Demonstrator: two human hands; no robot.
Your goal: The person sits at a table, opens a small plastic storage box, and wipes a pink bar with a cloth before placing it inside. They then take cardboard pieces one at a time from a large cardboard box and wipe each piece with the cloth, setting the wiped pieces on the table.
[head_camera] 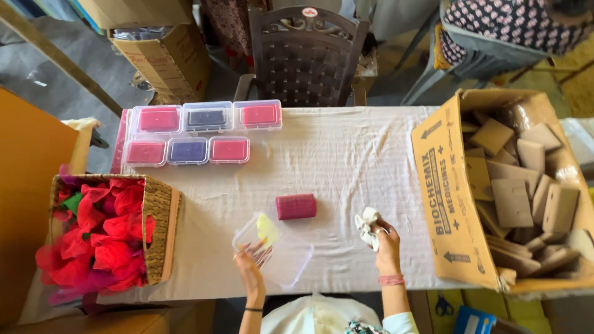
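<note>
Your left hand (250, 260) gripped the clear box (272, 247) on the counter (346, 167); your right hand (385, 238) pinched a white cloth (366, 224). Best kept box flat, red block (296, 206) lay just beyond.

A clear plastic box (272, 247) is lying open at six o'clock; a crumpled white cloth (366, 226) is sitting at its three o'clock.

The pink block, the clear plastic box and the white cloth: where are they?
pink block (296, 206), head view, middle of its top face.
clear plastic box (288, 260), head view, its tray floor.
white cloth (366, 226), head view, bunched middle.
</note>
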